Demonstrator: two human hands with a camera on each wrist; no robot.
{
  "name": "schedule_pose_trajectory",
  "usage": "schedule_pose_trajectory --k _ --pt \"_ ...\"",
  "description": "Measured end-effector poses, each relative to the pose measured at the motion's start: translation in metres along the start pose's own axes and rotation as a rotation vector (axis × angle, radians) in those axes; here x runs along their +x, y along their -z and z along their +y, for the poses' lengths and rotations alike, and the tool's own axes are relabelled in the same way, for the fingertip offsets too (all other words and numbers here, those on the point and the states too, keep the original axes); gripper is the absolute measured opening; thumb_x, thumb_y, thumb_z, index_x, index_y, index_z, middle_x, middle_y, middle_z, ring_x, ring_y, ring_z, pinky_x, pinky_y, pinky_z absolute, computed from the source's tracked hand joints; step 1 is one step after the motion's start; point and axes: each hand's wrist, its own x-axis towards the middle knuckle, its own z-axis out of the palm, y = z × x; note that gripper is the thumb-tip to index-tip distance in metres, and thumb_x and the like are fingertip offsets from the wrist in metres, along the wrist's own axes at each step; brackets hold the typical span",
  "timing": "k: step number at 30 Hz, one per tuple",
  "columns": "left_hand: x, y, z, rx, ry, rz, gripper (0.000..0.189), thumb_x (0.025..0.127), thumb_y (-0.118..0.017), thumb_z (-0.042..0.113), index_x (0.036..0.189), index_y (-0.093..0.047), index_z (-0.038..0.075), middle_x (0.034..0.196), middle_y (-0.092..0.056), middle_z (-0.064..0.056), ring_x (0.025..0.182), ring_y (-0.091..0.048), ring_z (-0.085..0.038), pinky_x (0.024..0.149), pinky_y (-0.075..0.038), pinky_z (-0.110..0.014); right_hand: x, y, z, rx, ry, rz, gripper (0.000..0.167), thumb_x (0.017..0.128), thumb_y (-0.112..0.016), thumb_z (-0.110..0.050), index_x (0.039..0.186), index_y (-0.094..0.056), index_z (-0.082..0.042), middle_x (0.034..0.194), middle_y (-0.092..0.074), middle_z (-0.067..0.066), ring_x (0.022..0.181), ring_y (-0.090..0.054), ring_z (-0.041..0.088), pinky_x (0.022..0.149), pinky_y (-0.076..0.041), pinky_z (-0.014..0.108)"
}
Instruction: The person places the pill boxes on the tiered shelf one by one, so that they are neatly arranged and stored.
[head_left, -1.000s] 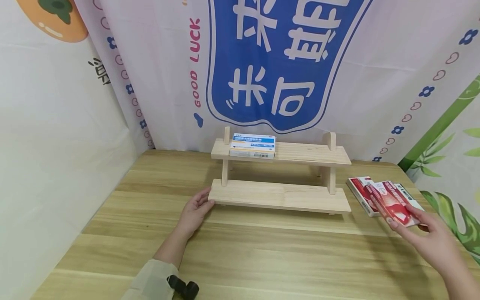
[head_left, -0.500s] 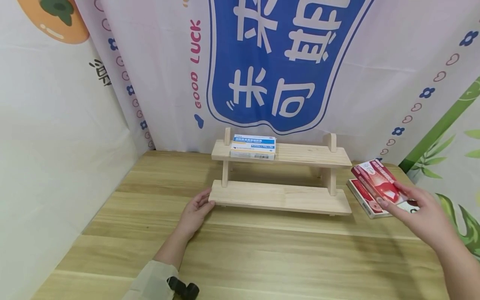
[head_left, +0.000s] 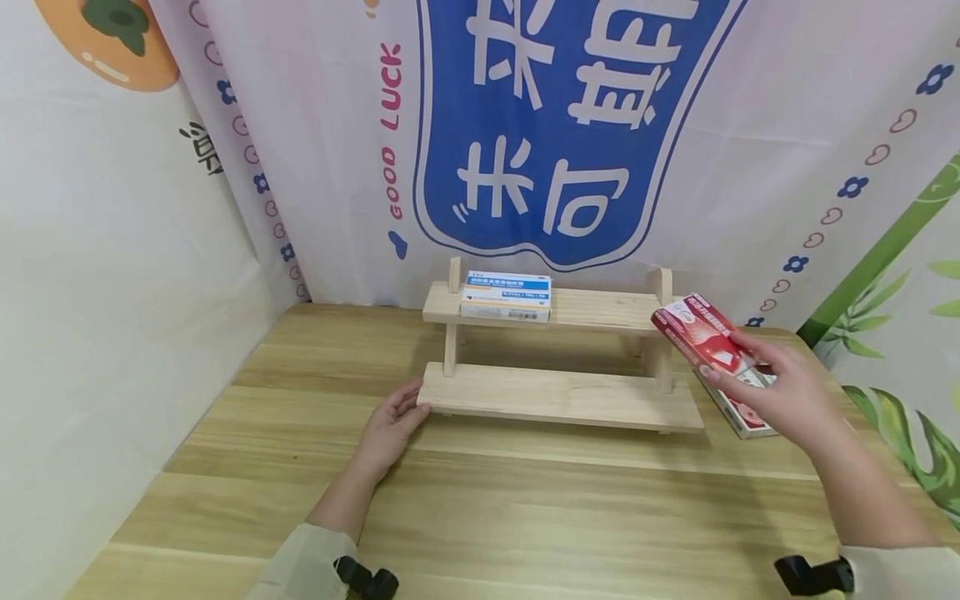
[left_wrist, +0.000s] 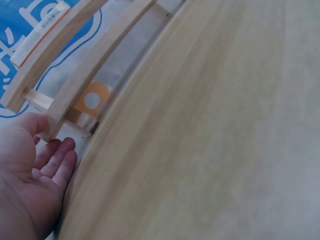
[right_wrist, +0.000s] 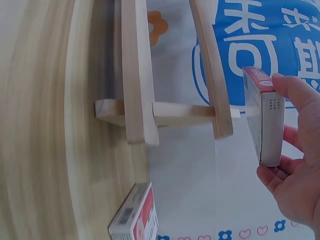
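A two-tier wooden shelf (head_left: 558,396) stands on the table. My left hand (head_left: 387,429) holds the left end of its lower board, thumb against the edge and fingers below, as the left wrist view also shows. My right hand (head_left: 783,387) pinches a red-and-white medicine box (head_left: 701,332) between thumb and fingers, tilted, by the right end of the upper board. In the right wrist view this box (right_wrist: 265,120) is raised higher than the upper board. A blue-and-white medicine box (head_left: 506,296) lies on the left part of the upper board.
Right of the shelf, another red-and-white box (head_left: 738,408) lies on the wooden table (head_left: 525,508), partly hidden by my right hand. A printed cloth (head_left: 345,167) hangs close behind the shelf, and a white wall sheet (head_left: 112,250) borders the left side.
My right hand has lifted the red-and-white box off the others and carried it left and up to the shelf's right end. The left hand has stayed at the lower board.
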Motion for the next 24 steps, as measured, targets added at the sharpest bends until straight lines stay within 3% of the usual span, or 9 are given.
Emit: schedule_pose_trajectory --k 7,15,24 --pt "0.000 0.000 0.000 -0.007 0.007 -0.010 0.052 0.098 -0.058 0.016 0.147 -0.041 0.009 0.146 -0.051 -0.016 0.134 -0.050 -0.029 0.115 -0.040 -0.040 0.017 -0.012 -0.018 0.025 0.008 -0.060 0.084 0.088 -0.065 -0.054 0.152 -0.035 -0.008 0.150 -0.035 0.031 0.131 -0.033 0.051 0.094 -0.038 0.075" --pt "0.000 0.000 -0.001 -0.015 0.002 -0.004 0.051 0.098 -0.058 0.016 0.146 -0.042 0.008 0.146 -0.051 -0.015 0.134 -0.050 -0.029 0.114 -0.041 -0.037 0.033 -0.027 -0.041 0.042 -0.002 -0.127 0.090 0.085 -0.065 -0.061 0.153 -0.033 -0.013 0.149 -0.036 0.029 0.130 -0.037 0.048 0.096 -0.042 0.071" --pt "0.000 0.001 -0.001 -0.015 -0.003 -0.003 0.052 0.098 -0.058 0.015 0.146 -0.042 0.007 0.146 -0.050 -0.016 0.134 -0.050 -0.031 0.114 -0.041 -0.038 0.049 -0.042 -0.060 0.043 0.068 -0.144 0.088 0.084 -0.068 -0.058 0.151 -0.037 -0.010 0.152 -0.039 0.023 0.137 -0.035 0.045 0.106 -0.036 0.068"
